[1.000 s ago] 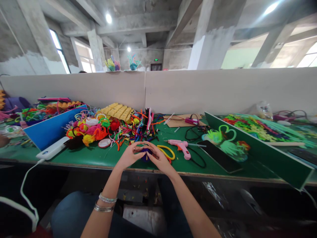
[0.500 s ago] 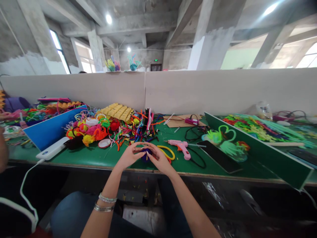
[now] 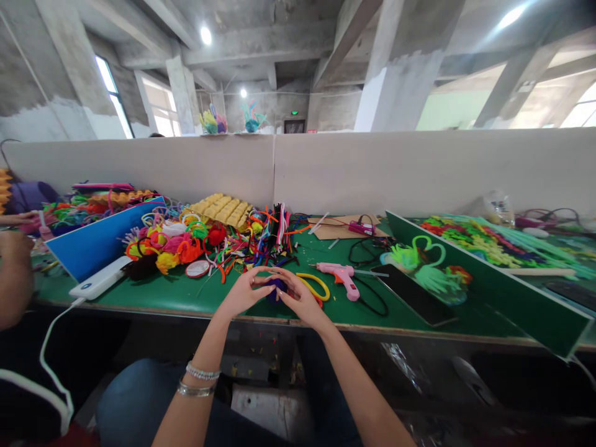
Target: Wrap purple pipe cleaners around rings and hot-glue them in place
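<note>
Taking 12 o'clock as straight away from the person, the purple piece [image 3: 278, 284] sits between both hands, at the front edge of the bench [image 3: 177, 301]. The left hand [image 3: 243, 292] closes on it from 9 o'clock and the right hand [image 3: 302, 301] from 3, thumbs against its near side, the other fingers arched over and meeting around 12. Both hands grip it, so only part shows; whether its underside touches the bench cannot be told. Just beside the right hand, at 3 o'clock, lies the yellow loop [image 3: 320, 287], partly hidden by that hand. Farther out at 3 is the glue gun [image 3: 342, 274], with the phone [image 3: 412, 295] beyond it. The heap [image 3: 174, 242] of coloured stems spreads toward 10 o'clock, apart from the left hand.
</note>
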`<state>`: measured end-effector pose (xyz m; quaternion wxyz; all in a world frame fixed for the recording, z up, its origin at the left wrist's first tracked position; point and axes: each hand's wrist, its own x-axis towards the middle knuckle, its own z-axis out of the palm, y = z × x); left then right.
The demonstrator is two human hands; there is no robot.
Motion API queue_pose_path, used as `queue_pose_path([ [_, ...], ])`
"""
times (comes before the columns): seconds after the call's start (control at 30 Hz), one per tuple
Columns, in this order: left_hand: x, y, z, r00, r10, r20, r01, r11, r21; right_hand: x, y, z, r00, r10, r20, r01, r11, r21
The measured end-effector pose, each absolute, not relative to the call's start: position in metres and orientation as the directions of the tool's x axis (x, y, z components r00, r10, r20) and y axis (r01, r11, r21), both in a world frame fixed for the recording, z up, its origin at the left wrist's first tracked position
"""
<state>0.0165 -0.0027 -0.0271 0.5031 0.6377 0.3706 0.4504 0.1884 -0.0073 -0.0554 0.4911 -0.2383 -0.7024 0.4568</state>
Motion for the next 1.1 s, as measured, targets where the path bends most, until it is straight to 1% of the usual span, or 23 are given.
queue_pose_path([
  [0.27,0.015,-0.002,-0.028,0.33,0.926,0.181,0.006,-0.194,0.981,0.188,-0.006,-0.057,-0.399,0.787,0.471,-0.105,0.471,-0.876],
  [0.43,0.011,-0.003,-0.024,0.414,0.899,0.143,-0.051,-0.134,0.99,0.187,-0.005,-0.058,-0.402,0.796,0.453,-0.095,0.456,-0.885],
  [0.63,0.006,-0.005,-0.022,0.452,0.877,0.16,-0.019,-0.17,0.985,0.187,-0.007,-0.055,-0.414,0.795,0.443,-0.105,0.442,-0.891],
  [0.93,0.011,-0.003,-0.026,0.387,0.904,0.184,-0.065,-0.172,0.983,0.187,-0.009,-0.055,-0.42,0.783,0.459,-0.094,0.465,-0.88],
  [1.1,0.014,-0.003,-0.023,0.342,0.925,0.166,-0.054,-0.157,0.986,0.187,-0.009,-0.056,-0.424,0.773,0.471,-0.082,0.486,-0.87],
])
